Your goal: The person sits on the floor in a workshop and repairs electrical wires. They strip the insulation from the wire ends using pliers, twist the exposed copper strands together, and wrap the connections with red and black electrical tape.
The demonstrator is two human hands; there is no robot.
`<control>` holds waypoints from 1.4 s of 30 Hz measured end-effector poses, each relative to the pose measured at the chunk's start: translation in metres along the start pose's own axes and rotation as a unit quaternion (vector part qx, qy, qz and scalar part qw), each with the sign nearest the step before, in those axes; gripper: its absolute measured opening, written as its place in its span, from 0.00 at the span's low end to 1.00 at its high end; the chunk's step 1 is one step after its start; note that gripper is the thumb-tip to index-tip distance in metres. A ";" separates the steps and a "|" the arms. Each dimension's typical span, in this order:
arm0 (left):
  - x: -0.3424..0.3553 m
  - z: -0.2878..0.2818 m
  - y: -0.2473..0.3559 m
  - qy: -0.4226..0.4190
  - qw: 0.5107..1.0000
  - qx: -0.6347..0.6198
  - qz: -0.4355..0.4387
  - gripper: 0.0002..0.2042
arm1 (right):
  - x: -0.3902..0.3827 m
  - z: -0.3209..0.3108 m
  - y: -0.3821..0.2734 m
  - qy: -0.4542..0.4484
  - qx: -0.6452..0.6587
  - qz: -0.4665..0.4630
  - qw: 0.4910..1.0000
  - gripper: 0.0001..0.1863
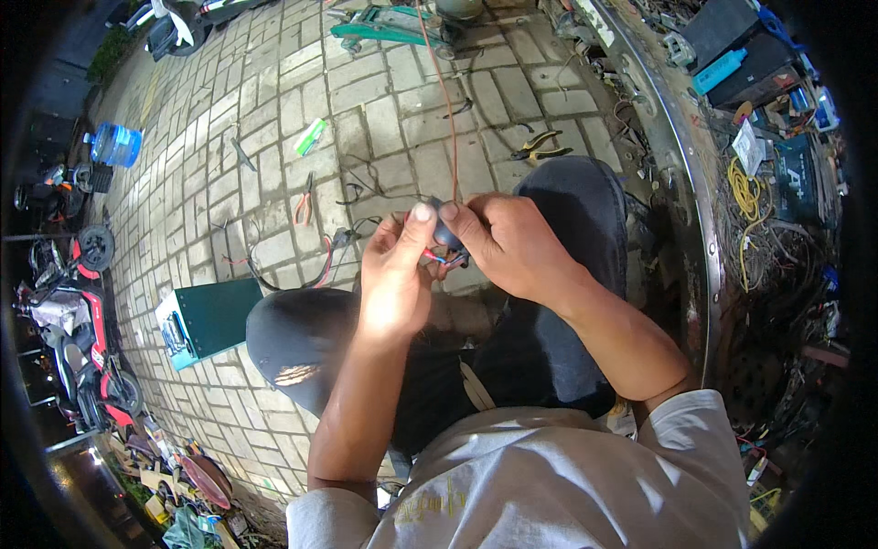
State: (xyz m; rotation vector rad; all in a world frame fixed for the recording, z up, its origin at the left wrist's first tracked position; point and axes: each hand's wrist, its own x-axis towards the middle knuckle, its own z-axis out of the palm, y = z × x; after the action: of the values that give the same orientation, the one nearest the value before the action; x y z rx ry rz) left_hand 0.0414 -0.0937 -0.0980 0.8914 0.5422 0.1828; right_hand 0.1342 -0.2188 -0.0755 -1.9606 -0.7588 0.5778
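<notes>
Both my hands meet above my bent knees, around a small dark rounded part point(444, 233) with red and blue wires point(441, 259) at its lower end. My left hand point(399, 256) pinches it from the left, thumb on top. From the other side my right hand point(512, 240) presses it with thumb and fingers. The fingers partly cover the part, so its exact kind cannot be made out. Just left of my left hand, a black cable with a connector point(342, 236) and red wire lies on the paving. An orange cord point(448, 110) runs down from the far edge towards my hands.
Orange-handled pliers point(303, 203), yellow-and-black pliers point(541, 146) and a green-and-white packet point(311, 137) lie on the bricks. A dark green box point(215, 316) stands left of my knee. Beyond are a green floor jack point(389, 29) and blue water jug point(114, 145). A metal-edged, cluttered bench point(681, 165) borders the right.
</notes>
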 end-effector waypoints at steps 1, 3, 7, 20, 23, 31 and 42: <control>0.000 0.002 0.003 0.018 1.000 -0.009 -0.013 0.16 | 0.000 0.000 0.002 0.001 0.024 -0.014 1.000 0.19; 0.001 0.003 0.006 0.056 0.997 -0.027 -0.039 0.15 | 0.001 -0.001 0.008 -0.001 0.072 -0.043 0.996 0.17; 0.007 -0.010 0.012 0.099 0.989 -0.102 -0.026 0.13 | -0.003 0.001 0.018 0.010 0.166 0.019 0.986 0.12; 0.012 -0.010 0.010 0.034 0.979 -0.170 -0.107 0.08 | 0.000 0.019 0.029 0.049 0.240 -0.070 0.967 0.20; 0.009 0.002 0.007 0.054 0.990 -0.125 -0.047 0.09 | -0.001 0.014 0.024 0.028 0.248 0.015 0.968 0.18; 0.005 0.002 -0.005 -0.010 0.999 -0.036 0.020 0.08 | 0.002 0.012 0.028 0.040 0.128 -0.053 0.990 0.21; 0.004 -0.007 -0.011 -0.046 0.970 0.234 0.039 0.09 | -0.008 -0.009 0.006 -0.022 0.018 -0.005 1.000 0.23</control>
State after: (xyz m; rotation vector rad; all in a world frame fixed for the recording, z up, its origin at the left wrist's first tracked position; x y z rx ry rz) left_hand 0.0405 -0.0944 -0.1119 1.3767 0.4697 0.0837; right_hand 0.1363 -0.2323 -0.0754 -1.9146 -0.7793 0.6254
